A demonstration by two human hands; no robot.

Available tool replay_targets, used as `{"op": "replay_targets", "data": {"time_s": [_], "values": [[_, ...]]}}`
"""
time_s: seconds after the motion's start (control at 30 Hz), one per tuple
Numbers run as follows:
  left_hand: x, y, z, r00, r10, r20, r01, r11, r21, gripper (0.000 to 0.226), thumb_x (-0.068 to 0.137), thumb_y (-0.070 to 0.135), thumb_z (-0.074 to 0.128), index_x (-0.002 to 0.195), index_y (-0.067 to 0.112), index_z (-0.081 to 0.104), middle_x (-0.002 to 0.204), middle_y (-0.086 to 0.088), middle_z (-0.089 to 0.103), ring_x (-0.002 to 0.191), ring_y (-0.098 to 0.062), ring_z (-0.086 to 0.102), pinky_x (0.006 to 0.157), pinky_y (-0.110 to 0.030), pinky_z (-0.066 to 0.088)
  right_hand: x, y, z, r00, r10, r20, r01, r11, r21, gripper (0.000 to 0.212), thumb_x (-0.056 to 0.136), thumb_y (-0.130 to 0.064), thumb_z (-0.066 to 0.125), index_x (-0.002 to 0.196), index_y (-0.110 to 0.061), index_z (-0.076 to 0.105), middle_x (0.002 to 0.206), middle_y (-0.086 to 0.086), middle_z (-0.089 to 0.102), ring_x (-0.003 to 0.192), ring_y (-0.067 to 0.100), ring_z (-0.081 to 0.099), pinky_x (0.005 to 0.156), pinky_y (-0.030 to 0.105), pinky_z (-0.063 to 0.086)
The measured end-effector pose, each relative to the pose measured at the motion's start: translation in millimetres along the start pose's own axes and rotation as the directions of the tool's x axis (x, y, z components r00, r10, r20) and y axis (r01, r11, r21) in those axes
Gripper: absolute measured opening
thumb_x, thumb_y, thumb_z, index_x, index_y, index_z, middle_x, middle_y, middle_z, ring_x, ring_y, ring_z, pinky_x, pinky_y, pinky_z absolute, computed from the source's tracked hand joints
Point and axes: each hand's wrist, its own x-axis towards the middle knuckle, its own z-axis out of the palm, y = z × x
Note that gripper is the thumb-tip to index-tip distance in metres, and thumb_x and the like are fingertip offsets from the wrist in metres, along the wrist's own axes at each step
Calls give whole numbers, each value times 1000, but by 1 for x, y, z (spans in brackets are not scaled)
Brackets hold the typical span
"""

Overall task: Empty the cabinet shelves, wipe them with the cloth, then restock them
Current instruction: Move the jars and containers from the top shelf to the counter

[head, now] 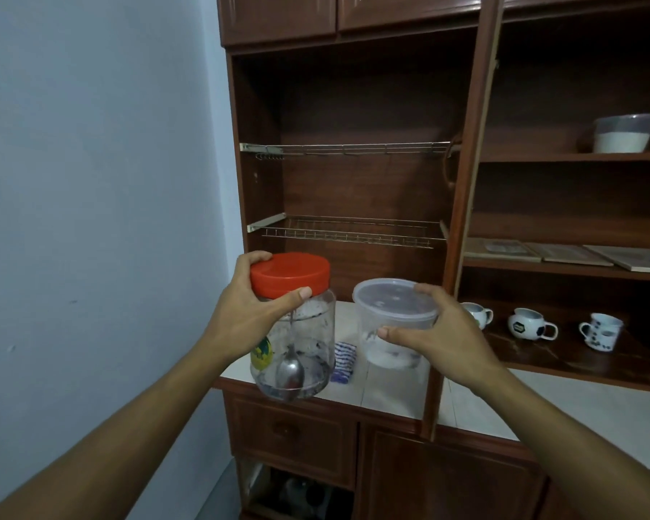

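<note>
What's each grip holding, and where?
Left grip holds the jar round its red lid and neck. Right grip holds the tub by its upper wall and rim.

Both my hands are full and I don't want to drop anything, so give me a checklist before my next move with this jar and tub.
1. Left hand grips the red-lidded jar at its lid: ok.
2. Right hand grips the clear tub at its rim: ok.
3. Both lids on: ok.
4. Upper wire rack and lower wire rack bare: ok.
5. Cloth lies on the counter: ok.
6. Racks already wiped: cannot tell.
</note>
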Motion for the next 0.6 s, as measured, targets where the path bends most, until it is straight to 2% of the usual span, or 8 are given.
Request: {"op": "replay_targets", "data": {"time_s": [0.07,0.2,0.43,0.6], "values": [[10,-9,-6,1000,-3,2,3,1000,-5,83,64,54,74,134,33,35,127,3,48,112,-20,55,89,-34,53,8,0,12,1000,3,-4,-3,1000,-15,111,44,-69,82,139,-29,43,132,-8,53,116,12,53,95,36,52],[33,-28,-16,1000,1,30,-1,1000,-17,84,63,56,74,134,33,34,129,3,48,113,-21,54,91,-37,54,23,-3,38,999,4,-38,-5,999,-33,108,48,-62,86,140,-27,43,131,-8,52,117,12,52,96,35,49],[70,-59,-36,996,-3,90,7,999,-44,87,61,58,73,135,33,33,129,6,45,115,-20,51,92,-37,53,41,-8,77,994,45,-101,-50,998,-49,107,49,-63,86,141,-28,42,132,-8,51,118,13,52,96,35,49],[91,-84,-38,994,0,109,8,997,-72,86,61,56,74,134,33,34,126,7,45,113,-20,51,91,-36,53,52,-2,96,989,81,-126,-84,996,-18,111,43,-71,82,138,-30,42,132,-9,51,117,12,53,95,38,52]]}}
